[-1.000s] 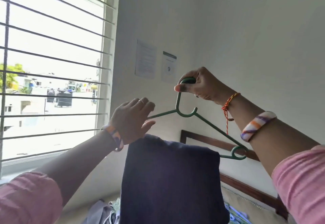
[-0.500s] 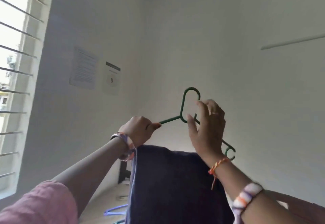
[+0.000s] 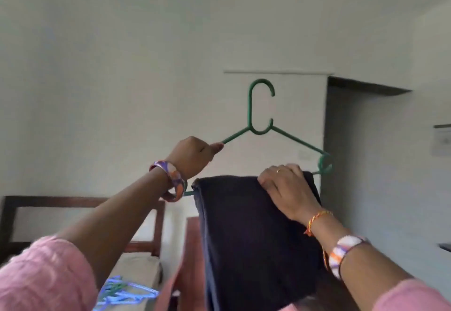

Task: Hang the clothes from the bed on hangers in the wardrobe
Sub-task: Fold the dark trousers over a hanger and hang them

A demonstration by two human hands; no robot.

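Smooth green plastic hanger (image 3: 260, 115) carries matt dark cloth garment (image 3: 256, 237); bed frame (image 3: 80, 199) is dark wood.

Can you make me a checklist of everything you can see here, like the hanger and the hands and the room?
Surface: bed at lower left, wooden frame behind.
Job's things: green hanger held up in the air; dark garment draped over its bottom bar.
Clutter: blue and green hangers lying on the bed.
Hands: left hand grips the hanger's left arm; right hand holds the garment's top fold on the bar.
Cables: nothing seen.
Surroundings: plain white walls, dark opening at upper right. Wardrobe not seen.
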